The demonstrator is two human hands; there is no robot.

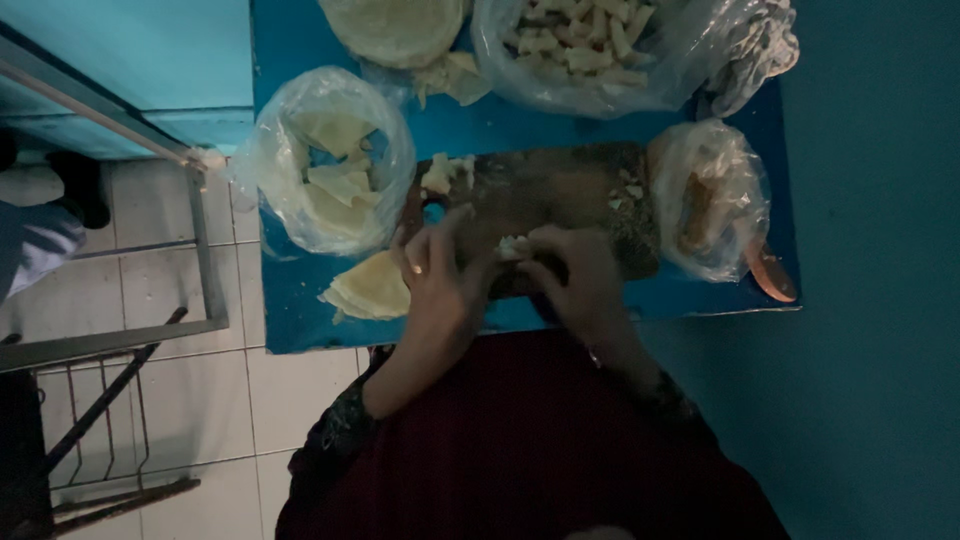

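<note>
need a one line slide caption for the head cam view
Both hands, left hand and right hand, pinch a small pale piece over a dark cutting board on a blue table.

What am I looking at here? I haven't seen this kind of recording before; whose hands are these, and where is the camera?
There is one picture, from a camera worn on a person's head, looking down. The left hand and right hand meet over a dark cutting board on a blue table, pinching a small pale piece between them. Around the board lie clear bags: one with pale folded sheets, one with cut white sticks, one with something brownish. A stack of pale sheets lies beside the left hand.
</note>
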